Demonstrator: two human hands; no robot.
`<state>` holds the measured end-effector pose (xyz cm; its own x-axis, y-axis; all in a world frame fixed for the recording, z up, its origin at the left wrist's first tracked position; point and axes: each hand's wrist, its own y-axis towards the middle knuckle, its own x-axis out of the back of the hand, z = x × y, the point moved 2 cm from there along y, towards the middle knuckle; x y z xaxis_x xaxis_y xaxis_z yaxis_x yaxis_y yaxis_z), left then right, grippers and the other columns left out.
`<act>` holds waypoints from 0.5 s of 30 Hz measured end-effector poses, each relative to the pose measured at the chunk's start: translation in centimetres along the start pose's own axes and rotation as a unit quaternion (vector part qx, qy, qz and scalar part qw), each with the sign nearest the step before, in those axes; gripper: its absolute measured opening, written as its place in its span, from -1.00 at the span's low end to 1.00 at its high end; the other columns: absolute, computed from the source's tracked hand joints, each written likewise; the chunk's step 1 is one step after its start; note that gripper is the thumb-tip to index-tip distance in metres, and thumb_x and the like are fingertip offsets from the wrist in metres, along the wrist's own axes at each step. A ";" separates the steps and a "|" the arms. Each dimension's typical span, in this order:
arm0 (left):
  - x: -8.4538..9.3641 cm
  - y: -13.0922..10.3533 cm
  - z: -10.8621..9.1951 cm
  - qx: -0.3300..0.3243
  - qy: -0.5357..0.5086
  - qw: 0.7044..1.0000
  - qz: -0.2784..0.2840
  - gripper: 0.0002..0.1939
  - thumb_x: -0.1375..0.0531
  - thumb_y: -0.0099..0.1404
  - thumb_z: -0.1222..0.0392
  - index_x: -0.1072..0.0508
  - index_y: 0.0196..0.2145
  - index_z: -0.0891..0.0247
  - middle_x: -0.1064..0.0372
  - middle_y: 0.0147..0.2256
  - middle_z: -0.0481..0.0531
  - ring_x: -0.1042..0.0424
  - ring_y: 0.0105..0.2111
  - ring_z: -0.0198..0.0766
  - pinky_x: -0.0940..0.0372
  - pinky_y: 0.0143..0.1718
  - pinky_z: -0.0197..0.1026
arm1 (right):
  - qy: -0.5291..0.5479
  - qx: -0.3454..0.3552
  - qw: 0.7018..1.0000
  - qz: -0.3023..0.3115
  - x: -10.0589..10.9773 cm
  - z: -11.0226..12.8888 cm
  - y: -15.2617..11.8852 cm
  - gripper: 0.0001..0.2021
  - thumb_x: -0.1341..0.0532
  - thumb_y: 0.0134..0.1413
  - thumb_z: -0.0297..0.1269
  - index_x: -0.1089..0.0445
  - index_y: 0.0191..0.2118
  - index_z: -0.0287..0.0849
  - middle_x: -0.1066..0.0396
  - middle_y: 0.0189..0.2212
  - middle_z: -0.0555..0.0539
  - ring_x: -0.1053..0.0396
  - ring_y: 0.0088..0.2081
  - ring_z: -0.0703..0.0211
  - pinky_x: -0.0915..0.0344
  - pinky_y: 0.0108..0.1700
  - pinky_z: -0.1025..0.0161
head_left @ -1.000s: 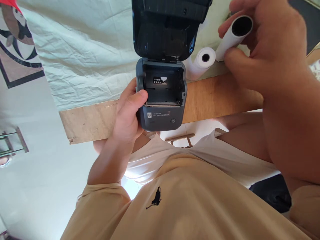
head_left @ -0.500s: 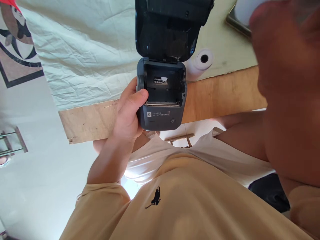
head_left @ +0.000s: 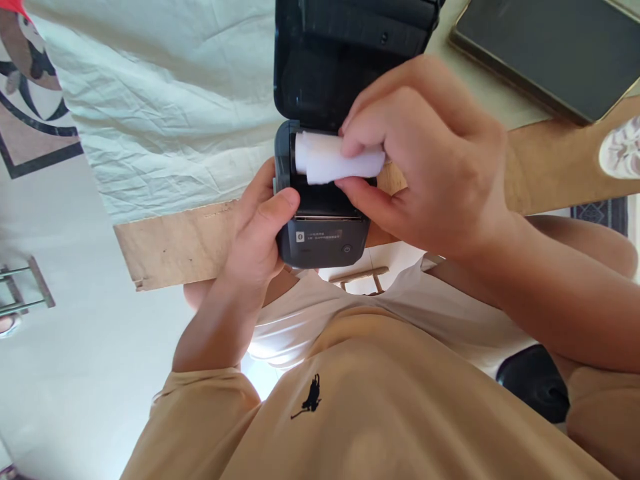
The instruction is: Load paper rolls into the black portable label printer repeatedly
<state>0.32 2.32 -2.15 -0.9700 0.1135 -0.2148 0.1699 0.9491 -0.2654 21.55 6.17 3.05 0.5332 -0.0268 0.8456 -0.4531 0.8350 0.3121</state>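
1. One wooden table (head_left: 170, 247) is the biggest thing near the hands; its near edge is bare wood, and a pale green cloth (head_left: 165, 100) covers the area behind that strip, creased at the left.
2. A dark printer (head_left: 320, 248) is held above the table's near edge, its hinged lid (head_left: 340, 73) swung fully back and running out of the top of the view.
3. A dark, flat, phone-like device (head_left: 550, 53) lies at the upper right, mostly on the cloth, one corner reaching over the bare wood.
4. The right hand (head_left: 435, 153) is pinched narrow, thumb below and fingers above, around a white roll.
5. The left hand (head_left: 260, 220) grips the printer's left side, thumb on the rim; its other fingers are mostly hidden behind the body.
6. The printer's open compartment (head_left: 325, 197) has a dark interior, its lower part visible beneath the roll.
7. The white roll (head_left: 325, 160) lies crosswise at the compartment's mouth, its left end within the left wall, its right end over the right wall; whether it touches the bottom cannot be told.
8. A round button (head_left: 347, 249) sits on the printer's front panel.
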 end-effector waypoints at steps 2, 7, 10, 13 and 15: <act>0.1 0.0 0.0 -0.041 -0.026 0.998 -0.033 -0.62 -0.38 0.48 -0.11 -0.67 0.05 0.22 -0.74 -0.14 0.21 -0.75 0.15 0.33 -0.73 0.05 0.29 | 0.001 0.058 0.998 -0.029 -0.3 -0.4 -0.6 -0.61 -0.02 0.58 -0.34 -0.63 0.08 0.02 -0.65 0.17 0.03 -0.57 0.02 0.21 -0.42 0.06 0.18; -0.2 0.1 -1.4 -0.017 -0.021 0.999 -0.021 -0.47 -0.64 0.27 -0.31 -0.70 -0.15 0.17 -0.56 -0.41 0.01 -0.71 -0.15 0.07 -0.57 -0.26 -0.04 | 0.003 0.171 0.977 -0.127 -1.1 -0.2 -1.9 -0.78 -0.16 0.53 -0.30 -0.58 0.00 0.01 -0.65 0.00 0.04 -0.45 -0.07 0.18 -0.22 0.01 0.10; -0.8 0.2 -2.8 -0.020 -0.008 1.000 -0.023 -0.32 -0.77 -0.01 -0.36 -0.70 -0.14 0.08 -0.57 -0.32 -0.07 -0.64 -0.21 -0.08 -0.48 -0.30 -0.15 | 0.012 0.184 0.972 -0.148 -2.0 0.5 -2.3 -0.88 -0.23 0.51 -0.29 -0.54 -0.12 -0.02 -0.62 -0.15 0.10 -0.41 -0.13 0.20 -0.20 -0.01 0.10; -1.6 0.7 -3.3 -0.057 0.000 0.998 -0.013 -0.35 -0.55 0.31 -0.44 -0.65 0.20 -0.11 -0.70 -0.02 0.01 -0.71 0.18 0.20 -0.63 -0.07 -0.01 | 0.026 0.180 0.972 -0.148 -2.5 0.8 -2.4 -0.81 -0.24 0.55 -0.21 -0.52 -0.18 -0.05 -0.61 -0.21 0.14 -0.48 -0.09 0.21 -0.20 -0.01 0.08; -2.3 1.1 -3.0 -0.077 0.007 0.997 -0.001 -0.35 -0.40 0.47 -0.42 -0.55 0.36 -0.15 -0.70 0.11 0.07 -0.65 0.35 0.31 -0.67 0.02 0.10 | 0.047 0.173 0.976 -0.124 -2.2 0.6 -2.3 -0.70 -0.15 0.62 -0.07 -0.55 -0.14 -0.02 -0.64 -0.17 0.13 -0.51 -0.07 0.20 -0.23 0.00 0.06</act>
<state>2.18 4.04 0.89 -0.9728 0.1150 -0.2012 0.1406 0.9830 -0.1178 21.02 4.03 0.75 0.7130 -0.1405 0.6869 -0.5073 0.5729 0.6438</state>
